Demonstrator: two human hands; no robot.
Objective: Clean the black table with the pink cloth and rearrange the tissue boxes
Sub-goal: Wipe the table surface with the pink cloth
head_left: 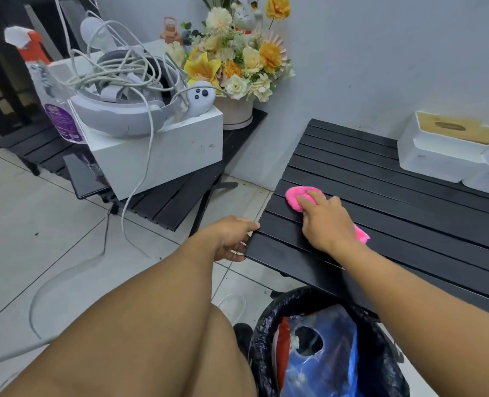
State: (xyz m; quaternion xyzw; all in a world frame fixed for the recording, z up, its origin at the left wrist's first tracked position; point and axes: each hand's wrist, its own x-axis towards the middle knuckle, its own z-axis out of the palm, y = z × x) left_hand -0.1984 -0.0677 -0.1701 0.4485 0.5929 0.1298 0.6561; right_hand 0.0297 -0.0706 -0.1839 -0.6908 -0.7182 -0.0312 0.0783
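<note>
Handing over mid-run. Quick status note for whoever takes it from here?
Left hand: grips the table's left edge.
Right hand: presses the cloth onto the slats near that edge.
Tissue boxes: side by side at the far right, by the wall.
Done: wiping under way at the left end.
Left: wipe the other slats, rearrange the boxes.

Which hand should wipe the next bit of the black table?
Right, probably. The right hand presses the pink cloth on the black table, while the left hand grips the table's edge.
</note>
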